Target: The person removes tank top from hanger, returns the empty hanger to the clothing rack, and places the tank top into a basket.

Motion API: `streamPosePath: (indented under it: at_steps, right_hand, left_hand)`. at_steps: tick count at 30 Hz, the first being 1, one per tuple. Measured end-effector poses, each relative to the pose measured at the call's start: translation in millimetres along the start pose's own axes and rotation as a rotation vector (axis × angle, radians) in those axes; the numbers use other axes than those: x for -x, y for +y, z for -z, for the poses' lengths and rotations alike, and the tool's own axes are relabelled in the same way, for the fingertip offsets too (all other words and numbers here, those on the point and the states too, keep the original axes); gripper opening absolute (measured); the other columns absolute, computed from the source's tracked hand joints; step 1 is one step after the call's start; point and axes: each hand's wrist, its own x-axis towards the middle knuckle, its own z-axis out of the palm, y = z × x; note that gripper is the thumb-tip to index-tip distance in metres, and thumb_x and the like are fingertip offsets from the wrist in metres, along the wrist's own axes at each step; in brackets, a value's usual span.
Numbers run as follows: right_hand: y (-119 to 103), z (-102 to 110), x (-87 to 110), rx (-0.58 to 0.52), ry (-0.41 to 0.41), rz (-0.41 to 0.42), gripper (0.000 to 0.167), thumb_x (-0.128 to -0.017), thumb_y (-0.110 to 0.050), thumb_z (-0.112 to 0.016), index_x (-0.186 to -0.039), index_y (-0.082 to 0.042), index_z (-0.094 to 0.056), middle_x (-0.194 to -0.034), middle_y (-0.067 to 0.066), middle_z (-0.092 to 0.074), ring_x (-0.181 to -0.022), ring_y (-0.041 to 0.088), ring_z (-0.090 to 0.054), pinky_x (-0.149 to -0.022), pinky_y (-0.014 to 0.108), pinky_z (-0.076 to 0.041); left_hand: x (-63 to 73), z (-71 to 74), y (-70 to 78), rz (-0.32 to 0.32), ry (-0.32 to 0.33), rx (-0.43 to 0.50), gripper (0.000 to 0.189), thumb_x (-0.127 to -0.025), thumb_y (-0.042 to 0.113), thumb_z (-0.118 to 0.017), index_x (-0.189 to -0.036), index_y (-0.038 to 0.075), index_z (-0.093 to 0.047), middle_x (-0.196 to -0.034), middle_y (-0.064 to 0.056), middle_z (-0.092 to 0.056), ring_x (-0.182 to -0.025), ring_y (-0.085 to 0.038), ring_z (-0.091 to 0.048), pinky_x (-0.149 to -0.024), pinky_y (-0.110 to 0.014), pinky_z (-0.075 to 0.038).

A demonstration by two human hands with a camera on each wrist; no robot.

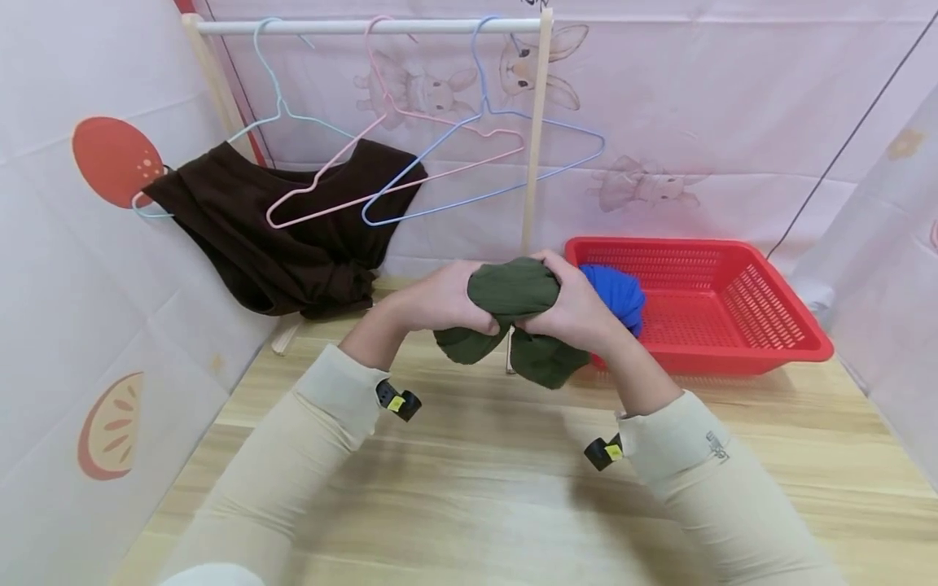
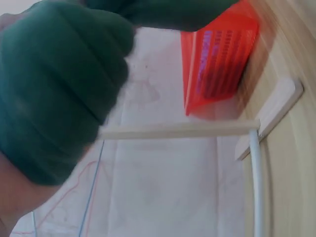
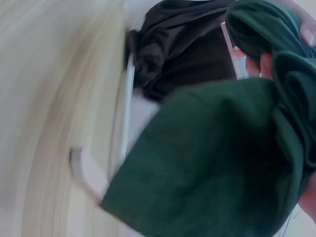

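1. My left hand (image 1: pixel 450 301) is gripping one side of a bunched dark green cloth (image 1: pixel 513 289), with the thumb lying along its near face.
2. My right hand (image 1: pixel 575 305) is gripping the opposite side, so neither hand is free.
3. The cloth is hanging above the wooden table (image 1: pixel 469 488), left of the red basket (image 1: pixel 733 364), where a blue cloth (image 1: pixel 615 297) is lying. A brown garment (image 1: pixel 286 220) is hanging farther left.
4. Going by its folds and drooping ends, I am judging it light, soft and limp, hardly fragile or slippery, and prone to sagging wherever nothing is supporting it.
5. I am reckoning that opposite edges are offering better holds than the wadded middle; the bunching is hiding which edge is which.
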Motion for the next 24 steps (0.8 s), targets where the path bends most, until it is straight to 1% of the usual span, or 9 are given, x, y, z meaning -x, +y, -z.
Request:
streamPosePath:
  at_steps: [3,6,9,12,15,17,20,22,24]
  right_hand:
    - [-5.4,-3.9,-1.3,-0.139,0.138,0.057,0.061,-0.07,-0.002,-0.077,-0.125,-0.01,-0.053,-0.122,0.009,-0.061,-0.105,0.023,-0.058,-0.092,0.039,-0.046]
    - [-10.6,-10.0,-0.5,-0.306,0.242,0.107,0.059,-0.07,0.007,-0.072,-0.123,-0.011,-0.054,-0.122,0.008,-0.062,-0.108,0.023,-0.058,-0.096,0.036,-0.045]
    - [-13.5,-17.7,3.7,-0.505,0.313,0.128,0.057,-0.071,0.013,-0.064,-0.121,-0.012,-0.053,-0.12,0.007,-0.062,-0.108,0.025,-0.059,-0.093,0.035,-0.049]
    - [-13.4,-24.5,8.9,-0.702,0.369,0.143,0.054,-0.072,0.017,-0.056,-0.118,-0.01,-0.051,-0.119,0.01,-0.062,-0.105,0.027,-0.06,-0.089,0.035,-0.053]
    - [-13.3,-31.8,9.5,-0.826,0.441,0.174,0.05,-0.073,0.017,-0.051,-0.117,-0.008,-0.05,-0.117,0.013,-0.062,-0.102,0.027,-0.061,-0.087,0.035,-0.054]
    - [-13.5,-37.0,7.5,-0.882,0.496,0.196,0.049,-0.073,0.019,-0.05,-0.115,-0.007,-0.052,-0.115,0.012,-0.063,-0.101,0.025,-0.062,-0.087,0.034,-0.054]
    - [-13.2,-43.5,5.1,-0.921,0.563,0.195,0.049,-0.073,0.02,-0.05,-0.113,-0.007,-0.053,-0.113,0.011,-0.065,-0.101,0.024,-0.063,-0.088,0.034,-0.054]
    - [-12.0,-46.1,4.0,-0.935,0.593,0.193,0.048,-0.073,0.02,-0.05,-0.113,-0.007,-0.054,-0.113,0.011,-0.065,-0.102,0.023,-0.063,-0.089,0.034,-0.054]
    - [-10.0,-47.2,3.4,-0.928,0.619,0.189,0.049,-0.074,0.02,-0.05,-0.115,-0.007,-0.053,-0.114,0.01,-0.064,-0.103,0.023,-0.062,-0.089,0.033,-0.053]
  left_hand:
    - [-0.3,-6.4,0.0,-0.007,0.118,0.21,0.057,-0.066,0.013,-0.078,-0.12,0.003,-0.061,-0.109,-0.01,-0.066,-0.093,-0.02,-0.062,-0.084,-0.035,-0.053]
    - [-3.9,-21.7,-2.9,-0.047,0.225,0.459,0.066,-0.065,0.007,-0.075,-0.127,-0.003,-0.055,-0.114,-0.01,-0.063,-0.099,-0.02,-0.06,-0.089,-0.033,-0.051]
    - [-9.9,-44.8,-6.1,-0.14,0.312,0.704,0.063,-0.065,0.005,-0.07,-0.125,-0.004,-0.054,-0.112,-0.006,-0.063,-0.1,-0.017,-0.06,-0.09,-0.03,-0.05]
    - [-17.1,-68.7,-5.8,-0.227,0.401,0.862,0.051,-0.066,0.006,-0.065,-0.116,0.001,-0.058,-0.105,-0.003,-0.064,-0.095,-0.016,-0.061,-0.087,-0.029,-0.051]
    - [-22.8,-86.1,-2.0,-0.28,0.522,0.928,0.04,-0.068,0.008,-0.063,-0.108,0.005,-0.06,-0.102,-0.002,-0.065,-0.091,-0.016,-0.062,-0.085,-0.03,-0.052]
    - [-25.5,-94.4,0.4,-0.285,0.615,0.953,0.038,-0.069,0.008,-0.063,-0.107,0.007,-0.06,-0.101,-0.001,-0.065,-0.091,-0.016,-0.061,-0.085,-0.03,-0.052]
    - [-27.7,-103.0,2.9,-0.249,0.736,0.984,0.04,-0.07,0.012,-0.068,-0.109,0.01,-0.058,-0.103,0.0,-0.064,-0.093,-0.015,-0.061,-0.088,-0.029,-0.051]
    - [-28.6,-105.4,3.0,-0.225,0.779,0.98,0.047,-0.073,0.022,-0.076,-0.114,0.009,-0.057,-0.107,-0.001,-0.064,-0.096,-0.015,-0.061,-0.09,-0.029,-0.051]
    - [-29.8,-105.9,2.1,-0.224,0.802,0.944,0.067,-0.073,0.045,-0.082,-0.121,0.006,-0.055,-0.112,-0.003,-0.062,-0.102,-0.016,-0.06,-0.094,-0.03,-0.049]
